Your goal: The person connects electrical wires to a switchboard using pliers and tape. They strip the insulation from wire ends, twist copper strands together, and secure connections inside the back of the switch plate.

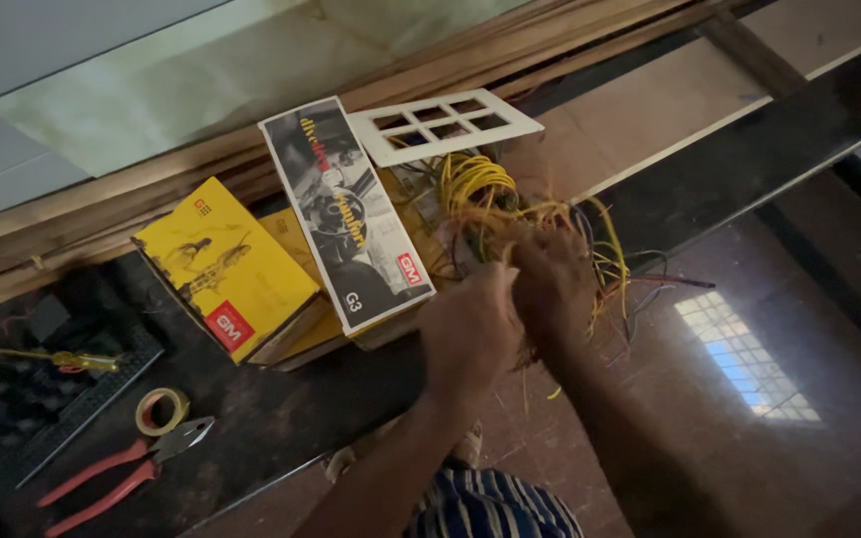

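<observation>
A home under electrical fitting: red-handled pliers (122, 468), loose yellow wires (480, 189), white plastic switch plate (442, 124), polished floor (749, 399)

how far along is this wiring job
Done: the white grid cover plate is off and lies behind the boxes. In hand: the left hand and right hand both grip the tangled bundle of yellow wires, which looks unsorted. Left: the wires appear unconnected, the plate is not fitted, and the red-handled pliers, tape roll and yellow screwdriver lie unused.

wires (475, 189) yellow | box (226, 267) yellow | pliers (122, 468) red-handled | plate (442, 124) white
</observation>
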